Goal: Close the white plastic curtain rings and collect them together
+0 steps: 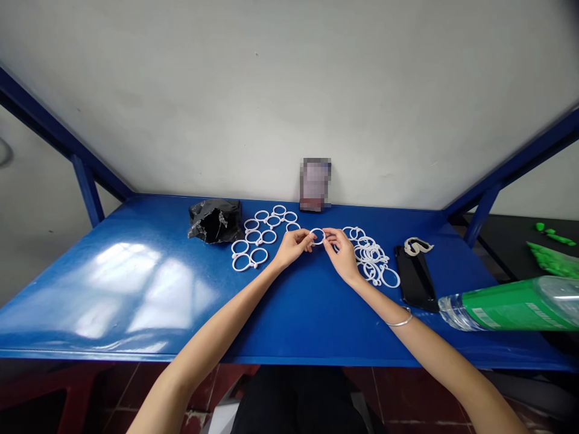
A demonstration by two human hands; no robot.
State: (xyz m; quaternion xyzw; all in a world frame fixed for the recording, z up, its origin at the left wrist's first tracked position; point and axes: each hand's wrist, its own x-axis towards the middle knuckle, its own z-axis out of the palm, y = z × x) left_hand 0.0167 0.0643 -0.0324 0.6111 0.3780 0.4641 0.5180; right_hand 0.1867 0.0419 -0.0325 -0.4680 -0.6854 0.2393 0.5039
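Observation:
Above the blue table, both hands hold one white curtain ring [318, 229] between them. My left hand [293, 246] pinches its left side with thumb and fingers. On the opposite side, the fingertips of my right hand [342, 256] grip the rim. To the left lies a loose spread of several similar white rings [242, 269], each with a small knob or eyelet. Another heap of white rings [389, 286], overlapping one another, is just right of my right hand. One more ring [293, 223] is partly covered by my left hand.
A crumpled black plastic bag [215, 221] gapes at the back left. Against the wall leans a blurred phone-like panel [315, 184]. At right are a black phone [416, 280], a whitish looped strip [417, 246] and a lying bottle with a green label [511, 306]. Blue frame bars flank the table [289, 337].

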